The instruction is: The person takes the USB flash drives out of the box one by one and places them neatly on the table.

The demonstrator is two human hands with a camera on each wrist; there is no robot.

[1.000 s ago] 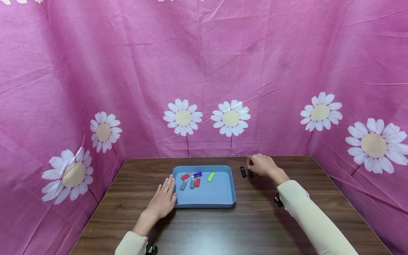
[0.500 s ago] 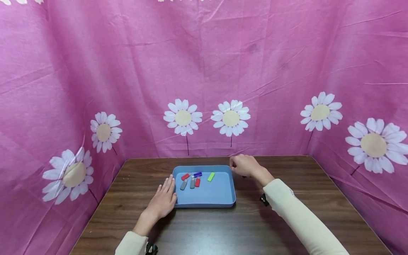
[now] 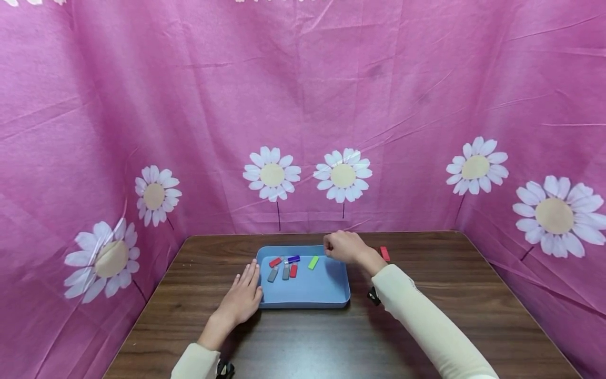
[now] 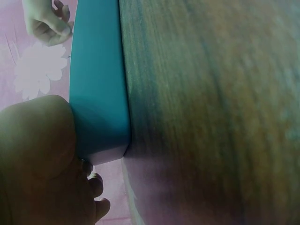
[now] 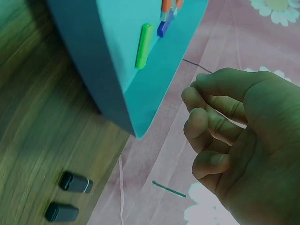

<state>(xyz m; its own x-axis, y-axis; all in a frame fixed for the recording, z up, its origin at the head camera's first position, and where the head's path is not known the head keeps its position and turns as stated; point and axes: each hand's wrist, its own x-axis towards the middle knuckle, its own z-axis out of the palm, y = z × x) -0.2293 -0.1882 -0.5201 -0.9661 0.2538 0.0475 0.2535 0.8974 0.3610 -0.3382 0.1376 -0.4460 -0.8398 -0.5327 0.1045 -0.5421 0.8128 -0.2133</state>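
Note:
A light-blue tray (image 3: 303, 295) stands on the wooden table. In it lie a green USB flash drive (image 3: 313, 262), a purple one (image 3: 293, 259), two red ones (image 3: 293, 270) and two grey ones (image 3: 273, 275). My left hand (image 3: 240, 297) rests with straight fingers along the tray's left wall. Above the tray's back right corner is my right hand (image 3: 345, 246), fingers curled in and the thumb meeting the index fingertip. In the right wrist view this right hand (image 5: 248, 126) shows no clear object, and anything inside the pinch is hidden.
On the table right of the tray lie a red flash drive (image 3: 384, 253) and two black ones (image 5: 75, 182), the black pair hidden behind the right hand in the head view. A pink flowered curtain (image 3: 303, 105) surrounds the table's back and sides.
My right hand has moved left from over the drives beside the tray to the tray's back right corner, uncovering the red drive. The left hand and tray stay put.

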